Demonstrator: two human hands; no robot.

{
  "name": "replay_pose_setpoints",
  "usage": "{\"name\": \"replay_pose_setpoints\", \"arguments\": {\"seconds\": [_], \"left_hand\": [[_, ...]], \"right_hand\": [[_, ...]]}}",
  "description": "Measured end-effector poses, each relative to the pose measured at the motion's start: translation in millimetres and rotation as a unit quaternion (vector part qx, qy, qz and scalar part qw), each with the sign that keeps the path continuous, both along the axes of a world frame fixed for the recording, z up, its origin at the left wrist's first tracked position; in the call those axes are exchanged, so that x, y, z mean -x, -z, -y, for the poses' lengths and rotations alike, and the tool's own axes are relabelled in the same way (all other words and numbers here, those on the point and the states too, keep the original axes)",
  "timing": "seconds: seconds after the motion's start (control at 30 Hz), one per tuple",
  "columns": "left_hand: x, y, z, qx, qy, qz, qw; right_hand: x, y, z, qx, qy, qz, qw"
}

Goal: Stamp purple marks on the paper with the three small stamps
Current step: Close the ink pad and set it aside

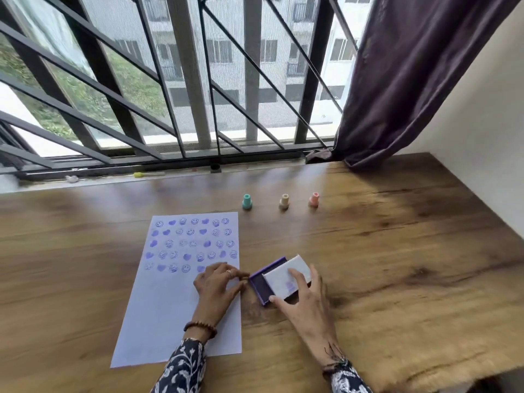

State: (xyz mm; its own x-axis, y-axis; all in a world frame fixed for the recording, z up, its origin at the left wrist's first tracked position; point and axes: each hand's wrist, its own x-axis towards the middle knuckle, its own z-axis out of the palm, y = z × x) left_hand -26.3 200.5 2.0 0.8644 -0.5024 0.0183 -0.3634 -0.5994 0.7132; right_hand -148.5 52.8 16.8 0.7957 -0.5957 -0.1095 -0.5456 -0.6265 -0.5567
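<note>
A white paper point(170, 313) lies on the wooden table, its upper half covered with several rows of purple smiley and heart marks. Three small stamps stand upright in a row beyond it: teal point(247, 201), beige point(284, 201) and pink point(314, 199). A purple ink pad point(259, 285) sits right of the paper, and a white lid point(283, 275) lies askew over it. My right hand point(304, 296) grips the lid from the right. My left hand point(219, 285) rests on the paper's right edge, fingertips touching the pad's left side.
The wooden table point(397, 265) runs to a window with dark bars at the back. A dark purple curtain point(411, 80) hangs at the right, beside a white wall. A yellow-tipped pen point(147, 174) lies on the window sill.
</note>
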Motion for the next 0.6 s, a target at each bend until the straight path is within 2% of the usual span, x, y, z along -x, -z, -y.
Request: {"name": "replay_pose_setpoints", "arguments": {"seconds": [0.3,0.6], "left_hand": [[1.9,-0.3,4.7,0.016,-0.03,0.002,0.999],[1.7,3.2,3.5,0.017,-0.03,0.006,0.999]], "right_hand": [[4.8,-2.5,-8.3,0.008,0.02,0.029,0.999],[6.1,-0.2,-26.9,0.034,0.013,-0.038,0.999]]}}
